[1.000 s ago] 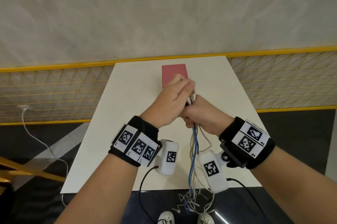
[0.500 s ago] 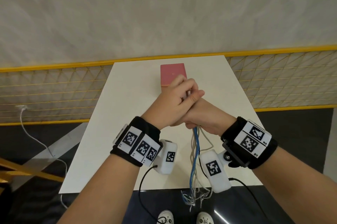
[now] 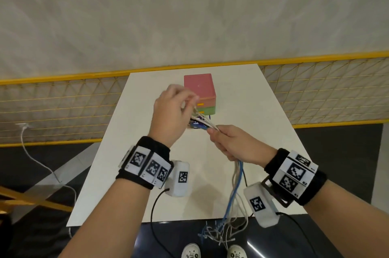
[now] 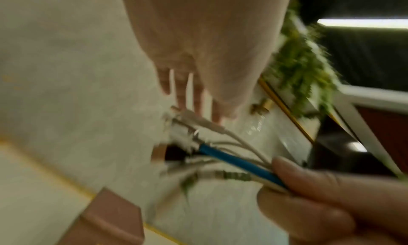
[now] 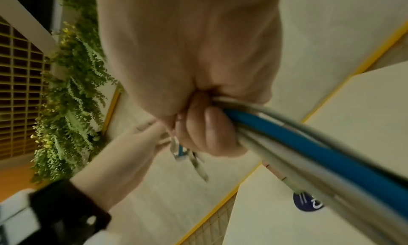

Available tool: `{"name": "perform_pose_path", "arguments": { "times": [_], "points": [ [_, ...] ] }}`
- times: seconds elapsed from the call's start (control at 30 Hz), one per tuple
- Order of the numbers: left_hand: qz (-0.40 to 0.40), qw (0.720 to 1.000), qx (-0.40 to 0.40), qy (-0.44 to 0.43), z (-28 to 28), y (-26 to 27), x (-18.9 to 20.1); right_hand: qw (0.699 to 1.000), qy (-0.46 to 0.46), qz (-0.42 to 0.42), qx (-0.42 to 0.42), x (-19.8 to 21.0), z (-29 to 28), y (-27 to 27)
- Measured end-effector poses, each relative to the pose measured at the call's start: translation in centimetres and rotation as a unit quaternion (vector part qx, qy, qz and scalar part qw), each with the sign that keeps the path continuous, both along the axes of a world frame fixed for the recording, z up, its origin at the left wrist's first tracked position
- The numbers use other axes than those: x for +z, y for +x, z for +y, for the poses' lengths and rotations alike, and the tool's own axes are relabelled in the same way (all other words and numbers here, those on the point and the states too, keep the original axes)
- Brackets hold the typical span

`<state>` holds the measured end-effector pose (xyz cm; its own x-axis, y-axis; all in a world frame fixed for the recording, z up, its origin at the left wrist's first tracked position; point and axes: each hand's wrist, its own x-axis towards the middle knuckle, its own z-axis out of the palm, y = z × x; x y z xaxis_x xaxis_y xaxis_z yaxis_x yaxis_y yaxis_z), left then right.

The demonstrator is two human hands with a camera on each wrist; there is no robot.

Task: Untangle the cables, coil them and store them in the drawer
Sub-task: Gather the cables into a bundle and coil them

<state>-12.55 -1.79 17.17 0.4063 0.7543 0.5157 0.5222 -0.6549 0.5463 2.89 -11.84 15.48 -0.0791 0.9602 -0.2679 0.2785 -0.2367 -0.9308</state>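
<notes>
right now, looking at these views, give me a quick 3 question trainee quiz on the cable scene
1. True or false: the right hand grips the cable bundle, whose loose ends dangle past the table edge.
2. Which colour stands out among the pale cables? A) red B) blue C) black
3. Fill in: the left hand works at the bundle's ____ ends, in front of the drawer box.

Key: 1 true; 2 B; 3 connector

We see a pale wall [image 3: 189, 9] behind a yellow mesh fence [image 3: 52, 106]. The white worktop [image 3: 252, 110] stands on a dark floor [image 3: 347, 163]. Green ferns [image 5: 73, 91] hang nearby.
</notes>
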Motion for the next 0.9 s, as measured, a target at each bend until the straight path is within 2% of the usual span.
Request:
{"name": "perform_pose_path", "arguments": {
  "times": [0.03, 0.07, 0.1, 0.17, 0.23, 0.27, 0.4, 0.47, 0.53, 0.63, 0.7, 0.77, 0.83, 0.9],
  "points": [
    [0.011, 0.997, -0.040, 0.072, -0.4, 0.2, 0.3, 1.000, -0.004, -0.022, 0.005, 0.2, 0.2, 0.1],
    [0.025, 0.989, -0.110, 0.098, -1.0, 0.5, 0.6, 0.999, -0.001, -0.047, 0.021, 0.3, 0.3, 0.3],
    [0.053, 0.979, -0.183, 0.075, -1.6, 0.9, 0.6, 0.996, 0.008, -0.073, 0.048, 0.5, 0.4, 0.4],
    [0.135, 0.953, -0.259, -0.075, -2.9, 1.4, 0.4, 0.987, 0.021, -0.104, 0.118, 1.0, 0.4, 0.8],
    [0.165, 0.926, -0.262, -0.218, -3.5, 1.5, -0.6, 0.983, 0.022, -0.112, 0.147, 1.5, 0.4, 1.3],
    [0.171, 0.922, -0.253, -0.239, -3.5, 1.3, -1.2, 0.983, 0.022, -0.113, 0.140, 1.6, 0.4, 1.5],
    [0.214, 0.937, -0.212, -0.175, -1.9, 0.8, -2.4, 0.990, 0.029, -0.076, 0.117, 1.9, 0.4, 2.8],
    [0.155, 0.950, -0.197, -0.188, -1.1, 0.2, -2.6, 0.994, 0.033, -0.040, 0.096, 1.7, 0.0, 3.8],
    [0.055, 0.961, -0.180, -0.204, -0.8, -0.4, -1.9, 0.996, 0.044, -0.016, 0.072, 1.2, -0.5, 4.7],
    [-0.110, 0.962, -0.091, -0.231, -1.0, -0.2, -1.1, 0.997, 0.063, -0.005, 0.045, 0.2, -1.2, 5.0],
    [-0.229, 0.927, -0.069, -0.288, -1.6, 0.7, -1.0, 0.998, 0.067, 0.012, 0.006, -0.3, -1.3, 4.1],
    [-0.304, 0.880, -0.070, -0.360, -2.4, 1.8, -0.8, 0.996, 0.077, 0.025, -0.031, -0.4, -1.1, 2.9],
    [-0.318, 0.854, -0.080, -0.403, -3.1, 2.7, -0.7, 0.994, 0.096, 0.012, -0.043, -0.5, -0.9, 1.7],
    [-0.305, 0.851, -0.095, -0.417, -3.8, 3.4, -0.6, 0.993, 0.115, -0.016, -0.038, -0.5, -0.6, 0.8]
  ]
}}
